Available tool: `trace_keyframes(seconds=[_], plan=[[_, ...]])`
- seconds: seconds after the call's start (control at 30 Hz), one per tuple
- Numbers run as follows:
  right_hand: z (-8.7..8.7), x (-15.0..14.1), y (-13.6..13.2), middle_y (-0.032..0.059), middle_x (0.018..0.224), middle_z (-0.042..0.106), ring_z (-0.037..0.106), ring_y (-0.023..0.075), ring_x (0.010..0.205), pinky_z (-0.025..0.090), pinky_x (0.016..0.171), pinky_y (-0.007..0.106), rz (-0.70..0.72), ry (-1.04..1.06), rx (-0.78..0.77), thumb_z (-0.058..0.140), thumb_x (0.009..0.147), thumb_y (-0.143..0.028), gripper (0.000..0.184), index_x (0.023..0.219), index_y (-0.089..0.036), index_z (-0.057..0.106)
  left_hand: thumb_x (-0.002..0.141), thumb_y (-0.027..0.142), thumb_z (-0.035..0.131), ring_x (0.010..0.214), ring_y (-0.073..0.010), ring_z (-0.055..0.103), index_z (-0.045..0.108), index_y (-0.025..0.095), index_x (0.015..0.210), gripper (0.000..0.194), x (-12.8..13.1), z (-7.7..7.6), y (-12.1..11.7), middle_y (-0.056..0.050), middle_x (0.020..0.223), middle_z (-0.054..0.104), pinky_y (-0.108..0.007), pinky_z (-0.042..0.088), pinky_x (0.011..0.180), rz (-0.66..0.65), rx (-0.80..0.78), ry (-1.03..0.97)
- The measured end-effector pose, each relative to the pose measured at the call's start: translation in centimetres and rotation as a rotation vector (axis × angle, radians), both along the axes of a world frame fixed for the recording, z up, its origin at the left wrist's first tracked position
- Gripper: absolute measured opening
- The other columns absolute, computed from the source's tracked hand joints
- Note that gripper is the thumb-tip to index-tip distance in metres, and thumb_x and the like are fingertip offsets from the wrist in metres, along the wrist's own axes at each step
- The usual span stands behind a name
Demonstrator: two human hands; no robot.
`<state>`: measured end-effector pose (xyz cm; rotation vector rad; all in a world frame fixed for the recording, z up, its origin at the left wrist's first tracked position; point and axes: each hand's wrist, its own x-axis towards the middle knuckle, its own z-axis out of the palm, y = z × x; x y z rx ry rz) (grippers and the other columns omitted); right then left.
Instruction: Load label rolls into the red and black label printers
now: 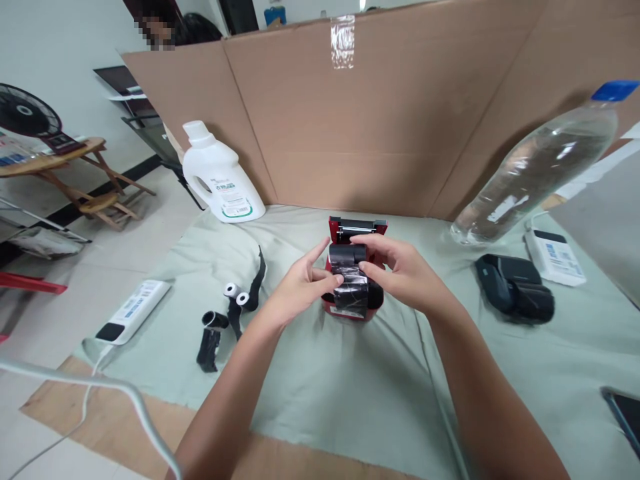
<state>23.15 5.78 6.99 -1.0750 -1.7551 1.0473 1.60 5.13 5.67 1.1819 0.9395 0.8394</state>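
Note:
A small red printer [379,305] with its lid [358,227] raised stands in the middle of the cloth. Over its opening is a black roll [345,254], and a shiny black strip [351,297] hangs from it across the printer's front. My left hand [303,287] holds the strip's left side under the thumb, its index finger pointing up past the roll. With fingertips on top and thumb at the right edge, my right hand [393,267] grips the roll. Left of them lie small white rolls [242,298], a black roll [215,320] and dark strips [257,277].
A cardboard screen [360,127] stands behind, with a white jug [223,177] and a large water bottle [540,170] leaning against it. A black device [515,287] and a white power strip [555,257] lie right; another power strip [135,310] lies left. A phone [625,413] is at the right edge.

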Motion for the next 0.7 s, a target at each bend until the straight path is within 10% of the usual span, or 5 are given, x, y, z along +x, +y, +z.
trace_keyframes(seconds=[0.7], plan=[[0.12, -0.71, 0.26, 0.0075, 0.110, 0.076, 0.073, 0.0230, 0.094, 0.063, 0.081, 0.040, -0.034, 0.178, -0.124, 0.067, 0.087, -0.024, 0.034, 0.120, -0.022, 0.070, 0.086, 0.033, 0.075, 0.064, -0.0115, 0.057, 0.031, 0.023, 0.162, 0.088, -0.19, 0.04, -0.14, 0.003, 0.071, 0.065, -0.024, 0.045, 0.067, 0.027, 0.068, 0.037]])
